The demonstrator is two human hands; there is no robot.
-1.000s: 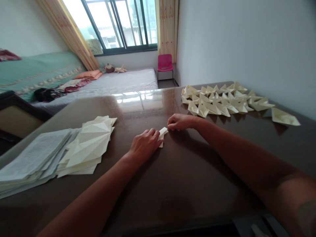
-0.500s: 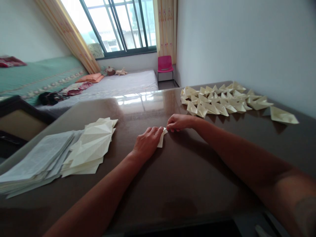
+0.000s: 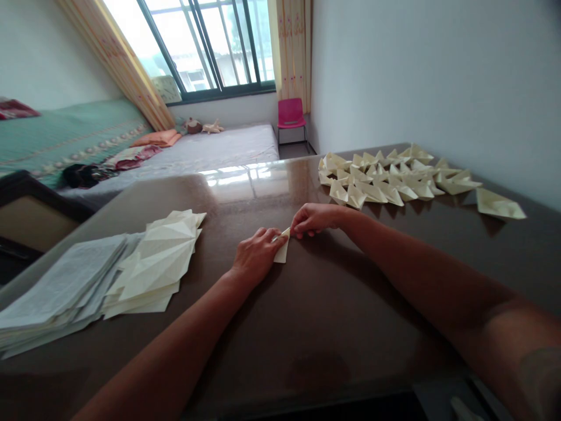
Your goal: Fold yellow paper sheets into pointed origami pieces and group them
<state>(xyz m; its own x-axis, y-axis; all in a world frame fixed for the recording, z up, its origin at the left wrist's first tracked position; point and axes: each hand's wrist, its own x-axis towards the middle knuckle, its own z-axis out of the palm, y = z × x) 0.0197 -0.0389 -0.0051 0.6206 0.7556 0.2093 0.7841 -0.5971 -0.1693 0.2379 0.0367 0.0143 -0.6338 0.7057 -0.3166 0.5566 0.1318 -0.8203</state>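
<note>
A small cream piece of folded paper [image 3: 281,254] lies on the brown tabletop in front of me. My left hand [image 3: 256,252] rests over its left part, fingers bent and close together, holding it between thumb and fingers against the table. At the paper's upper right corner, my right hand [image 3: 312,220] is closed in a pinch, thumb and index finger on the tip. Much of the paper is hidden beneath my left fingers.
To the left lie a pile of creased cream sheets [image 3: 153,257] and a stack of printed paper [image 3: 65,280]. Several folded paper boats [image 3: 381,175] stand in rows at the back right, with one single boat [image 3: 499,203] apart from them. A bed [image 3: 236,143] and a pink chair [image 3: 291,113] are beyond the table.
My left fingers have drawn back slightly to the left, and the paper's upper tip now looks narrower and more pointed. My right hand stays at that tip. The view has shifted slightly.
</note>
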